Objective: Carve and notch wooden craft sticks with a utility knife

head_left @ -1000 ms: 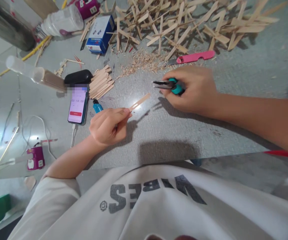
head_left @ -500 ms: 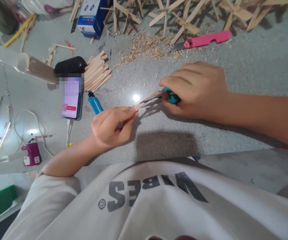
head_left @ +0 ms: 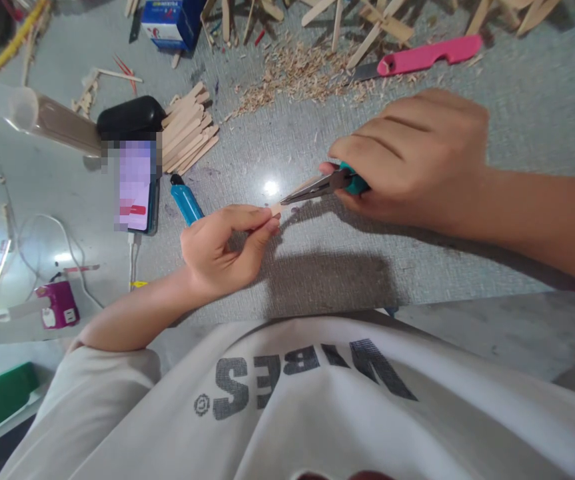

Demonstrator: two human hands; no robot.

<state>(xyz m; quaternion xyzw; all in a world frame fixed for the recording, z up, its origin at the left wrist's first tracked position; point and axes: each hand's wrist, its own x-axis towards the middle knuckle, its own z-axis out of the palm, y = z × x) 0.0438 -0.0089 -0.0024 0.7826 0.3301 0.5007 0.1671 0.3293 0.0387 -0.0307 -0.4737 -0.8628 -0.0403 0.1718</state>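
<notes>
Between the thumb and fingers of my left hand is the end of a wooden craft stick. My right hand is wrapped round the teal handles of long-nose pliers. The plier tips meet the stick just beyond my left fingertips, and their jaws look closed on it. Part of the stick runs behind the pliers. A blue cutter-like tool lies beside my left hand, partly covered by it.
Wood shavings lie beyond my hands, near a pink-handled knife. Assembled stick pieces stand at the back. To the left are a pile of craft sticks, a phone on a cable, a black case and a blue box.
My right hand has shifted slightly right and away from me with the pliers. The plier jaws, parted before, now look closed on the craft stick. The view has shifted a little.
</notes>
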